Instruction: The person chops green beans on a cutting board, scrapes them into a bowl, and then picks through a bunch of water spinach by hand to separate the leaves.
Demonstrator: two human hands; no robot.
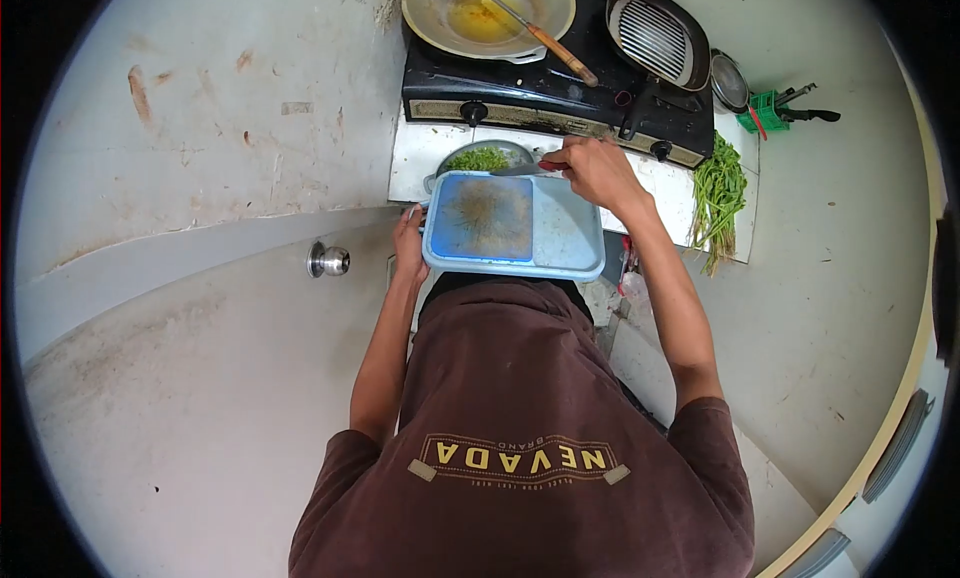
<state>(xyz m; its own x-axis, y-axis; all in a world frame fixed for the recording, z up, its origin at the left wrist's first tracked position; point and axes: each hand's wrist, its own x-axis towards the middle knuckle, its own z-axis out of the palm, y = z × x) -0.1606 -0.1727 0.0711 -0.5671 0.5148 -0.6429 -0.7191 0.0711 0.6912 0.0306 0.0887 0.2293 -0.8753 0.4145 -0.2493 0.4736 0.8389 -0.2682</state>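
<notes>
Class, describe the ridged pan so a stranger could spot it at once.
Find the black stove at the top of the view. On its right side sits a dark pan with rounded corners. Pale ridges stripe its base, unlike the smooth, round wok to its left.

I count, counter (680, 206): stove (560, 96), one; knobs (473, 112), two; wok (424, 20), one; grill pan (650, 40), one; bowl (519, 151), one; front-right corner, greens bunch (718, 190), one. Also tray (570, 228), one; knife (522, 168), one.

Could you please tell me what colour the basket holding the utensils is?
The basket is green, seen in the head view.
</notes>
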